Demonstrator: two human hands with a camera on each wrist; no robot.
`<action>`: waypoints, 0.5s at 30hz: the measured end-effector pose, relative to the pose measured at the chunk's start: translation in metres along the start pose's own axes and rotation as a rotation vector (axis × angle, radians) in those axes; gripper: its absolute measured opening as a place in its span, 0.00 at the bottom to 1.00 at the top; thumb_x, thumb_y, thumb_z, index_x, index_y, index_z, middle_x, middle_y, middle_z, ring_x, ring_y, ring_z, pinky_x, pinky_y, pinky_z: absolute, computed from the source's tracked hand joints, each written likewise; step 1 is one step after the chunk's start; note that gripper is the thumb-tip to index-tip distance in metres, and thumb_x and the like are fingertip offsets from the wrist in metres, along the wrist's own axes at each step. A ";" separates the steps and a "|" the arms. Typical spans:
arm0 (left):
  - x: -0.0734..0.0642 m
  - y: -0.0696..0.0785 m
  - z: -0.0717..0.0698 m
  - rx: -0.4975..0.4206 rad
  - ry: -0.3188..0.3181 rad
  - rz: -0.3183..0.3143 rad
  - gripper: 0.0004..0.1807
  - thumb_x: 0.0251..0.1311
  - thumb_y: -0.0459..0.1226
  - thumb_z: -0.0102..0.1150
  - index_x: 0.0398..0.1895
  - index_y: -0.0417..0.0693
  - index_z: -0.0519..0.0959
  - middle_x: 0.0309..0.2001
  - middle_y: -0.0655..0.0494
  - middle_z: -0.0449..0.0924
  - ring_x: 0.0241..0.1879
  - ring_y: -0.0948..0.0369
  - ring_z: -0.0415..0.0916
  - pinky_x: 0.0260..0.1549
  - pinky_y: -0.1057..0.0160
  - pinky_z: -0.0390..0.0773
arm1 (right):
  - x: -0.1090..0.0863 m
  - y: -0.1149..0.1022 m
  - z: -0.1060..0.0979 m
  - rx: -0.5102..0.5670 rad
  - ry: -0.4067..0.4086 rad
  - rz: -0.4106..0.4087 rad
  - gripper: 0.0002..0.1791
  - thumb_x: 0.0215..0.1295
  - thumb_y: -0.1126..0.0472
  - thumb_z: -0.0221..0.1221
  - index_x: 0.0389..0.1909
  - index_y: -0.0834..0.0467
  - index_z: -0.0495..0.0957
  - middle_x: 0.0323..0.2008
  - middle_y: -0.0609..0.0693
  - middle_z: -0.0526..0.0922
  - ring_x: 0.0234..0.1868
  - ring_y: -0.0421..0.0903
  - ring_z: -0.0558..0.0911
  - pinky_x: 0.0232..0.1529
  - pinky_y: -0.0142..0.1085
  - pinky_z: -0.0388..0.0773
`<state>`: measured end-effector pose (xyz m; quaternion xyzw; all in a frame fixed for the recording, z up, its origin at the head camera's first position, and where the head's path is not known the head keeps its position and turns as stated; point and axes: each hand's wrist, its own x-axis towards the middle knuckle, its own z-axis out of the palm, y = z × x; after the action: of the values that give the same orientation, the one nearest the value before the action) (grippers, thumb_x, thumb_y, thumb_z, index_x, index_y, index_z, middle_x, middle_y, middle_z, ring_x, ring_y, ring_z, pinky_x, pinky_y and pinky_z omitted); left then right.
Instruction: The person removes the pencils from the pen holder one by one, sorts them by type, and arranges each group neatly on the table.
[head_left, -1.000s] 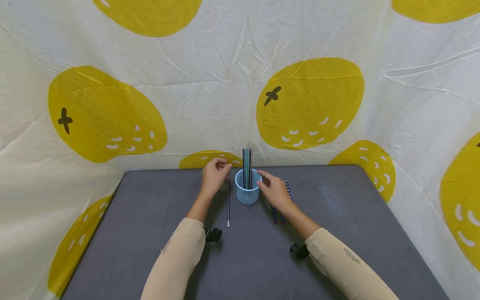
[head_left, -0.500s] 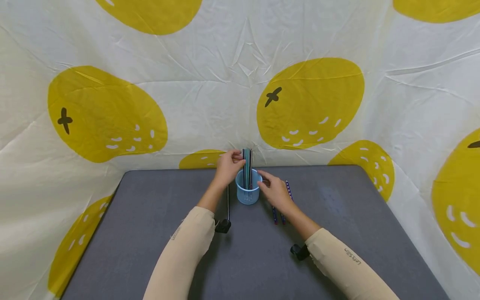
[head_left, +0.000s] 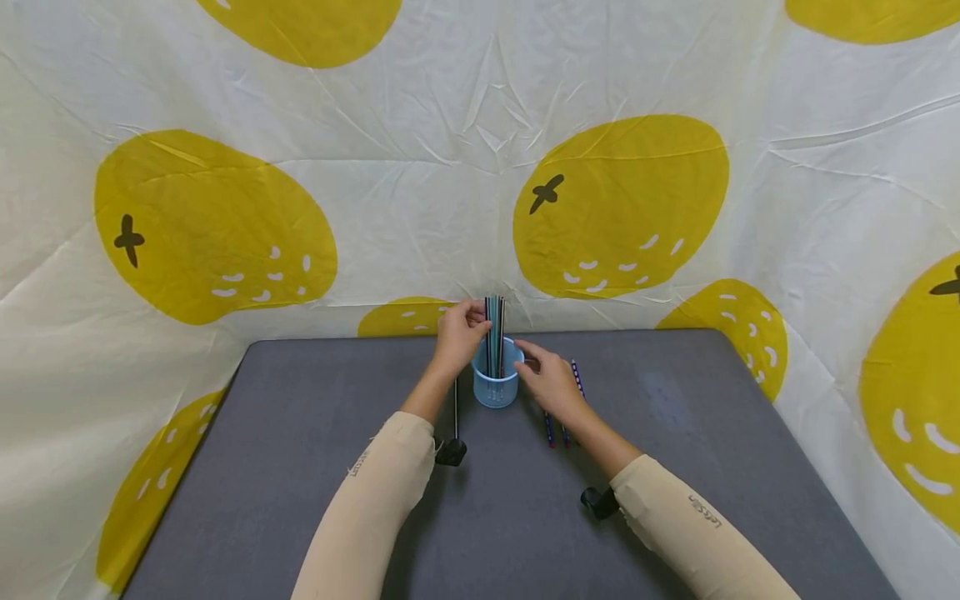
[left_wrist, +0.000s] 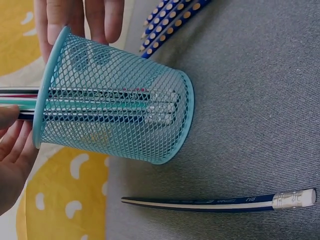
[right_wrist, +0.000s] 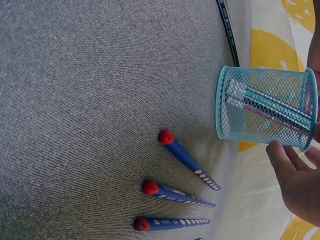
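While the left hand [head_left: 457, 337], nearly closed, pinches pencils [head_left: 495, 325] standing in the mesh cup [head_left: 495, 394] that the half-curled right hand [head_left: 552, 383] grips, a slanted pull could tip it

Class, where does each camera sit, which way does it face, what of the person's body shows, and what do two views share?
Head: on the head, facing forward and down at the table; both sleeves, left grip and right grip show.
Left wrist: on that wrist, facing the mesh cup; parts of both grips show.
Right wrist: on that wrist, facing spotted pencils and the cup; again both grips, partly.
Shared by wrist views: cup, spotted pencils, lone pencil.
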<state>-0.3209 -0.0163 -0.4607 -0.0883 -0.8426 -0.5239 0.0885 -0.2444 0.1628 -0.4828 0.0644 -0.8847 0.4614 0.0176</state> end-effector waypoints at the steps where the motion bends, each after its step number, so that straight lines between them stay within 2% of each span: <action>1: 0.000 0.000 0.000 -0.001 0.002 0.002 0.11 0.62 0.29 0.70 0.47 0.34 0.83 0.40 0.41 0.87 0.39 0.49 0.84 0.44 0.54 0.86 | 0.000 0.000 0.000 0.001 0.000 0.001 0.24 0.76 0.60 0.59 0.70 0.56 0.74 0.59 0.62 0.84 0.57 0.57 0.86 0.56 0.51 0.84; 8: 0.001 0.001 -0.003 -0.010 0.011 -0.011 0.11 0.64 0.30 0.68 0.48 0.35 0.83 0.40 0.41 0.86 0.40 0.50 0.82 0.43 0.56 0.86 | 0.000 0.002 0.001 0.005 -0.010 0.006 0.24 0.76 0.60 0.59 0.71 0.56 0.74 0.59 0.62 0.84 0.57 0.57 0.85 0.54 0.50 0.85; 15: 0.005 0.016 -0.013 -0.041 0.023 -0.013 0.12 0.67 0.30 0.65 0.52 0.35 0.80 0.43 0.41 0.84 0.43 0.49 0.81 0.45 0.54 0.85 | 0.002 0.001 0.000 -0.006 -0.008 0.008 0.24 0.77 0.60 0.59 0.71 0.55 0.74 0.59 0.61 0.85 0.57 0.57 0.85 0.54 0.51 0.85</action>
<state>-0.3208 -0.0214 -0.4401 -0.0787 -0.8312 -0.5424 0.0931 -0.2461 0.1627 -0.4835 0.0625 -0.8864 0.4585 0.0122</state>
